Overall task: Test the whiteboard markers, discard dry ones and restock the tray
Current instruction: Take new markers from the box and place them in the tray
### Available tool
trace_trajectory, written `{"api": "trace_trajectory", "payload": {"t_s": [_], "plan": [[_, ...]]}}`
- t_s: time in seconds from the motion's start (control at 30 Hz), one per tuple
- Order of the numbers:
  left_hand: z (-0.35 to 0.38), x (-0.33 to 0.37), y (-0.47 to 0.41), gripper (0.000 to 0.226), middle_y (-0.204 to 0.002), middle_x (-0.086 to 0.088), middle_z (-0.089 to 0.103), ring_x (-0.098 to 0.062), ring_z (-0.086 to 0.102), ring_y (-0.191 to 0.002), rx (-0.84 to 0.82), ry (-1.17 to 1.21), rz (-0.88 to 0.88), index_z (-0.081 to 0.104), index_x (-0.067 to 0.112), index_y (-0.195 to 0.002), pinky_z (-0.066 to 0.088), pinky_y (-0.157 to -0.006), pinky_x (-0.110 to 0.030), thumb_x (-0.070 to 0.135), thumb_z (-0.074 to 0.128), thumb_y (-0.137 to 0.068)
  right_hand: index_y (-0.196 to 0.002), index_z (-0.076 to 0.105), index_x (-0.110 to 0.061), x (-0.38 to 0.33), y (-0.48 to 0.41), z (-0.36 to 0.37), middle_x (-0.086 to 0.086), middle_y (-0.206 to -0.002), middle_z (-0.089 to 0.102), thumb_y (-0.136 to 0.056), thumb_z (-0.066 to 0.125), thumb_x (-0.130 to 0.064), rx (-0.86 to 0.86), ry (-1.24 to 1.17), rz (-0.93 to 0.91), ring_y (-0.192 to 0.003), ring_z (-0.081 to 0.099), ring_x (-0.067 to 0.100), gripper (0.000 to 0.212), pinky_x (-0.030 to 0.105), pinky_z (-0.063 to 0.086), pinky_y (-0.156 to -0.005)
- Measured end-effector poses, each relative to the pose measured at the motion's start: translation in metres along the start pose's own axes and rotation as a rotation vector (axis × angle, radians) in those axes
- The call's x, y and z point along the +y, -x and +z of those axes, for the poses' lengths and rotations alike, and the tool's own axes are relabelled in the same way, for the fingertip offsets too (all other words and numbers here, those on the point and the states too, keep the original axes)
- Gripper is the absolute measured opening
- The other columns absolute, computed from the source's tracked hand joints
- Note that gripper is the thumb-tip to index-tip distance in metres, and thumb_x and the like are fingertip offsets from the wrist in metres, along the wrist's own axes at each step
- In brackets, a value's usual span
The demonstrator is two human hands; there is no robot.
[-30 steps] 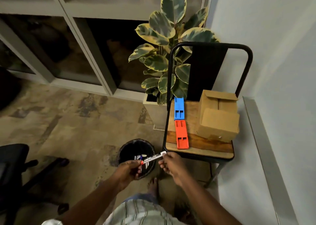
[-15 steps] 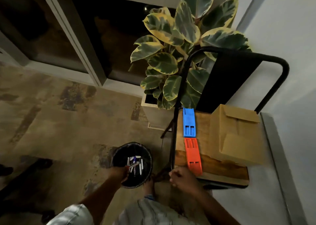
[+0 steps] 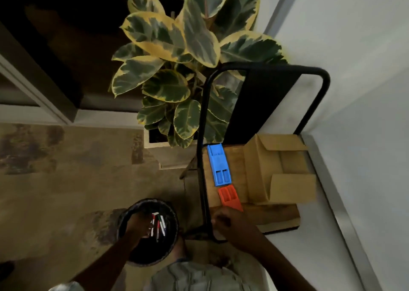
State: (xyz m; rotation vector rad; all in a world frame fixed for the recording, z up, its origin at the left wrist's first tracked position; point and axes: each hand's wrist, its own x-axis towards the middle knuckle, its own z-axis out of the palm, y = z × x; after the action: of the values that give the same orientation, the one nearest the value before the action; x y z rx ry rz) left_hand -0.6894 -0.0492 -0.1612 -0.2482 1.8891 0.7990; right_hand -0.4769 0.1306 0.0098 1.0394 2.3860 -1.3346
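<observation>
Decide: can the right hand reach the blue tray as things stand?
Probably yes: the right hand is at the front edge of the chair seat, only the low orange tray lies between, and nothing covers the blue tray.

Lower centre: left hand (image 3: 138,224) down in black bin (image 3: 152,200) beside discarded markers (image 3: 159,224). Right of it, right hand (image 3: 223,221) fisted at chair seat (image 3: 276,215) edge, just below orange tray (image 3: 229,196), blue tray (image 3: 219,166) above.

Markers (image 3: 158,224) lie jumbled inside the black bin (image 3: 152,200).
</observation>
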Motion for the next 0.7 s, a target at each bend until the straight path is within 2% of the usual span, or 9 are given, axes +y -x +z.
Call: {"api": "trace_trajectory", "payload": {"t_s": [0.07,0.17,0.3,0.4,0.47,0.5,0.6,0.63,0.7], "plan": [[0.002,0.023,0.007,0.030,-0.064,-0.013,0.055,-0.021,0.050,-0.054,0.017,-0.120,0.134,0.055,0.012,-0.065,0.045,-0.047,-0.025,0.010,0.051,-0.095,-0.085,0.066,-0.024,-0.005,0.001,-0.010,-0.014,-0.075,0.059,-0.086,0.056,-0.033,0.050,0.039,-0.033,-0.067,0.054,0.000,0.014,0.022,0.042,-0.069],[0.005,0.056,0.027,0.032,-0.059,-0.015,0.060,-0.024,0.056,-0.057,0.083,-0.404,0.301,0.056,0.010,-0.057,0.042,-0.056,-0.031,0.014,0.059,-0.088,-0.088,0.067,-0.018,-0.010,0.004,-0.035,-0.003,-0.079,0.067,-0.087,0.052,-0.038,0.181,0.137,-0.042,-0.073,0.060,0.011,0.025,0.023,0.041,-0.065],[0.023,0.104,0.076,0.020,-0.077,-0.020,0.068,-0.031,0.063,-0.076,0.140,-0.551,0.586,0.060,0.009,-0.066,0.033,-0.063,-0.028,0.014,0.064,-0.085,-0.085,0.065,-0.015,-0.001,0.010,-0.087,0.003,-0.081,0.067,-0.085,0.049,-0.035,0.545,0.152,-0.047,-0.076,0.061,0.019,0.026,0.035,0.049,-0.070],[0.048,0.131,0.109,0.025,-0.069,-0.007,0.066,-0.024,0.064,-0.071,0.050,-0.548,0.816,0.057,0.022,-0.063,0.036,-0.062,-0.027,0.012,0.066,-0.083,-0.101,0.066,-0.018,0.021,0.014,-0.124,0.003,-0.103,0.069,-0.088,0.058,-0.035,0.783,0.283,0.057,-0.097,0.062,0.025,0.023,0.044,0.049,-0.085],[0.070,0.147,0.133,0.026,-0.062,0.009,0.061,0.000,0.059,-0.062,-0.041,-0.547,0.959,0.059,0.029,-0.064,0.038,-0.059,-0.024,0.013,0.067,-0.083,-0.114,0.063,-0.019,0.035,0.015,-0.142,0.003,-0.117,0.065,-0.092,0.053,-0.042,0.762,0.393,0.158,-0.112,0.057,0.025,0.034,0.046,0.042,-0.095],[0.083,0.154,0.143,0.021,-0.066,0.014,0.062,0.005,0.057,-0.064,-0.079,-0.537,1.030,0.064,0.027,-0.070,0.040,-0.062,-0.022,0.013,0.066,-0.084,-0.120,0.060,-0.019,0.040,0.015,-0.148,0.004,-0.123,0.063,-0.093,0.046,-0.047,0.720,0.419,0.197,-0.118,0.054,0.025,0.042,0.046,0.038,-0.098],[0.122,0.181,0.172,0.019,-0.091,0.009,0.065,0.000,0.057,-0.086,-0.140,-0.550,1.202,0.072,0.013,-0.095,0.041,-0.077,-0.017,0.007,0.056,-0.089,-0.128,0.053,-0.020,0.052,0.014,-0.161,0.003,-0.131,0.058,-0.081,0.011,-0.063,0.584,0.476,0.239,-0.127,0.047,0.023,0.077,0.049,0.031,-0.104],[0.134,0.189,0.179,0.021,-0.091,0.009,0.062,0.000,0.054,-0.088,-0.180,-0.566,1.238,0.071,0.012,-0.094,0.040,-0.076,-0.015,0.006,0.052,-0.086,-0.129,0.052,-0.021,0.057,0.013,-0.163,0.001,-0.132,0.058,-0.077,0.003,-0.064,0.541,0.499,0.238,-0.129,0.045,0.022,0.083,0.050,0.029,-0.106],[0.158,0.202,0.186,0.025,-0.085,0.006,0.056,-0.006,0.054,-0.083,-0.264,-0.628,1.298,0.066,0.015,-0.083,0.039,-0.072,-0.021,0.008,0.044,-0.074,-0.127,0.052,-0.024,0.065,0.012,-0.165,-0.002,-0.128,0.059,-0.073,-0.005,-0.068,0.459,0.519,0.233,-0.128,0.046,0.020,0.089,0.052,0.024,-0.108]]}}
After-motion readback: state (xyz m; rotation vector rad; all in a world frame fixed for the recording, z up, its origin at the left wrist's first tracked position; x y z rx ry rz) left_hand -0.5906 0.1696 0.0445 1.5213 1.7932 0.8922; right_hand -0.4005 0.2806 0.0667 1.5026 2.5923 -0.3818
